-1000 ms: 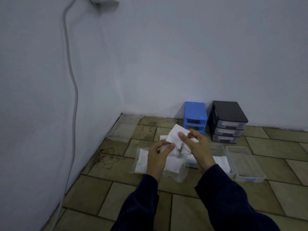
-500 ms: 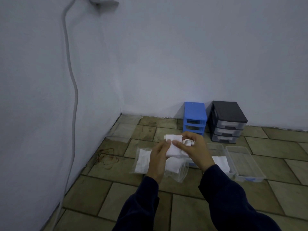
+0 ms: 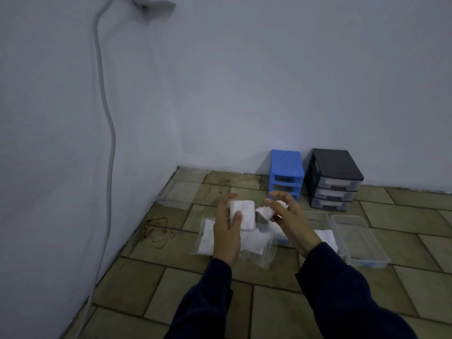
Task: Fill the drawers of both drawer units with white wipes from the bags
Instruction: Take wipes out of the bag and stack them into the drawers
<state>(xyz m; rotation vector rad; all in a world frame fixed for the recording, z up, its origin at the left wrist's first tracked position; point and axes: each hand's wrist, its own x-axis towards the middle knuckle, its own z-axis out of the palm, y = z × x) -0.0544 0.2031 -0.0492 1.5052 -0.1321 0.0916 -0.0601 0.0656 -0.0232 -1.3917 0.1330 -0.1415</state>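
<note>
Fingers on the left hand [image 3: 226, 231] were pinching a folded wipe [image 3: 243, 214], while the right hand [image 3: 288, 216] had a crumpled wipe [image 3: 267, 211] clamped above the bag [image 3: 254, 245].

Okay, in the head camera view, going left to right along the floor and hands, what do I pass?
Cable → rubber bands → bag → left hand holding a folded wipe → right hand holding a crumpled wipe → clear drawer.
</note>
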